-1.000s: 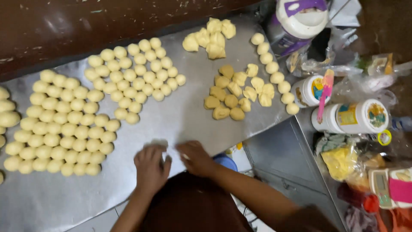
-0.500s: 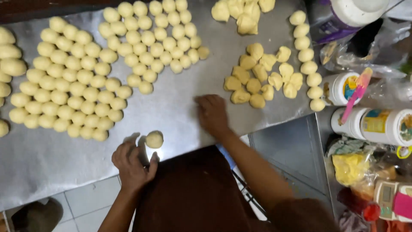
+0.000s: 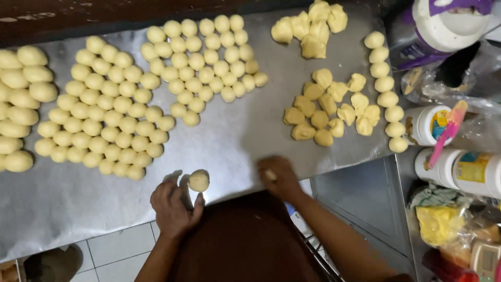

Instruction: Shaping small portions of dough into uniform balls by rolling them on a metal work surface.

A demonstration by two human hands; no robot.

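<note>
Your left hand (image 3: pixel 175 206) is low in the middle of the frame, fingers open, with its fingertips touching one round dough ball (image 3: pixel 199 180) on the metal table (image 3: pixel 235 136). Your right hand (image 3: pixel 279 177) is just to the right, palm down, curled over a small bit of dough (image 3: pixel 270 175) on the table. Many rolled balls (image 3: pixel 104 115) sit in rows at the upper left. Rough dough lumps (image 3: pixel 329 109) lie at the upper right, near white jars (image 3: pixel 433 125).
</note>
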